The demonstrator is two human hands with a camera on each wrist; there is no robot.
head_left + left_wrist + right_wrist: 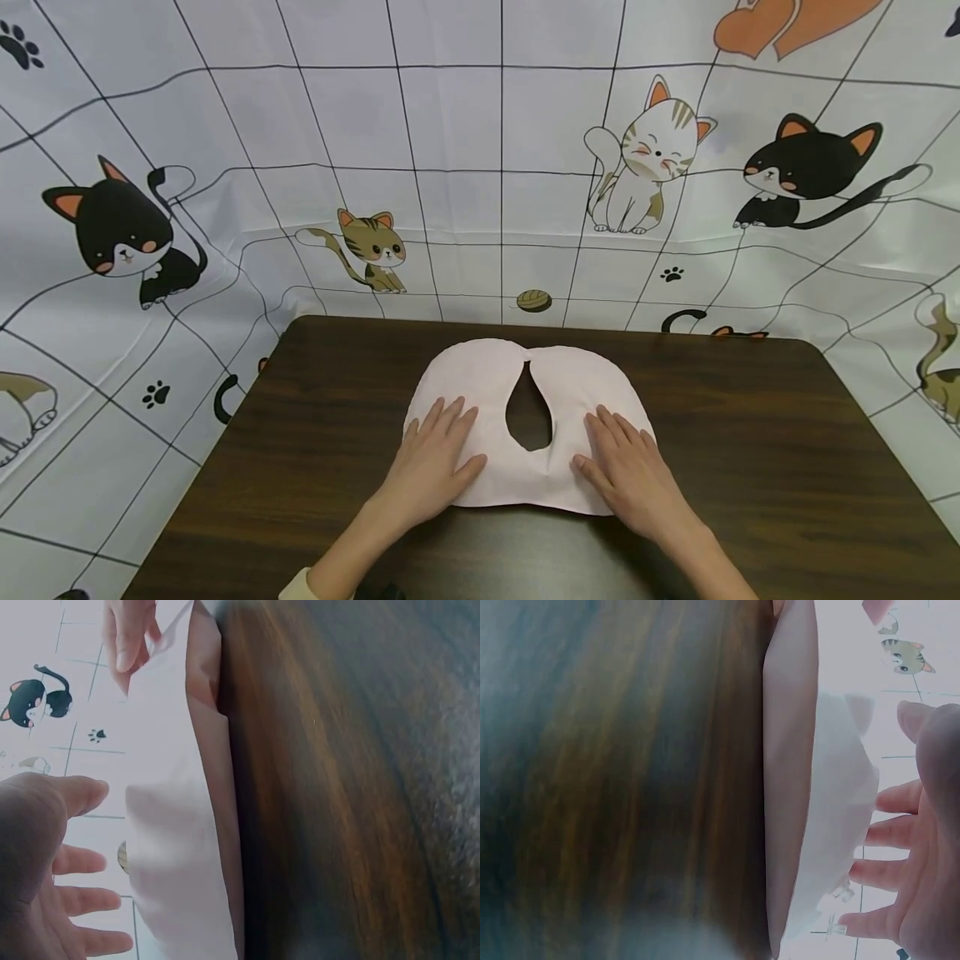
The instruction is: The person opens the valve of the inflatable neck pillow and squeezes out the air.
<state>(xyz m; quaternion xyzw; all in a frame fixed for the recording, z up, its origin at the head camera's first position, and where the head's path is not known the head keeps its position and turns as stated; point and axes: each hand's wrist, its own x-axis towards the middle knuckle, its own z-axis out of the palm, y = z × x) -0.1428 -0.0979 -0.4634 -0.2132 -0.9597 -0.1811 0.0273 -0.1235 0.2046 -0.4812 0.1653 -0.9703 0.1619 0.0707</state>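
A pale pink, round-lobed cushion point(491, 383) with a teardrop-shaped hole in its middle lies flat on the table. Over its left lobe my left hand point(435, 462) is laid palm down, fingers spread and straight. My right hand point(633, 471) lies likewise over the right lobe. The left wrist view shows the thick side of the cushion point(169, 832) with the left fingers above its top; whether every fingertip touches is unclear. From the right wrist, the cushion point(789, 772) stands between the table and the straight fingers of the right hand point(922, 862).
The dark wood table point(757, 442) has rounded far corners and extends to both sides of the cushion. Behind and beside it hangs a white curtain point(457, 108) with a grid, cartoon cats and paw prints.
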